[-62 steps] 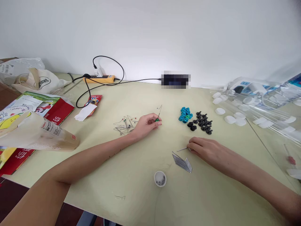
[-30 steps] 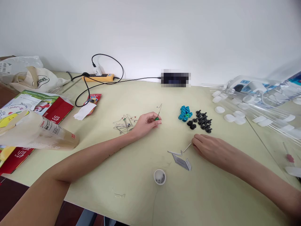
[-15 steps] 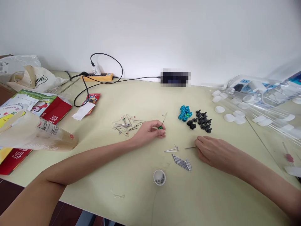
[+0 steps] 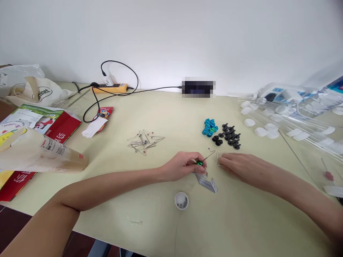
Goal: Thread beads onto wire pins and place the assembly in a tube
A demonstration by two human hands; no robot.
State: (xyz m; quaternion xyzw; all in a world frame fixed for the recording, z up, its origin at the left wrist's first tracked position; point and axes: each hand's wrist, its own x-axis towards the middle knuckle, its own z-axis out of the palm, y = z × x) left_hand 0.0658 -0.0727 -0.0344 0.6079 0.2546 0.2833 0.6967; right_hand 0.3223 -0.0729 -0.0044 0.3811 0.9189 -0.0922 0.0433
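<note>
Knob (image 4: 199, 163), glossy green, sits pinched in the left hand (image 4: 184, 165) beyond the round cup (image 4: 181, 196); the right hand (image 4: 241, 165), farther right, pinches a bent metal rod (image 4: 217, 158).

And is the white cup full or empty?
Partly filled: the white cup holds small metallic pieces along its lower and right sides; bare interior shows above.

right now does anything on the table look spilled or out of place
A shiny streak on the table, left of the small white cup, looks like a spill or smear; I can't tell which. The thin wire pieces look jumbled, while the bent rods lie neatly aligned.
</note>
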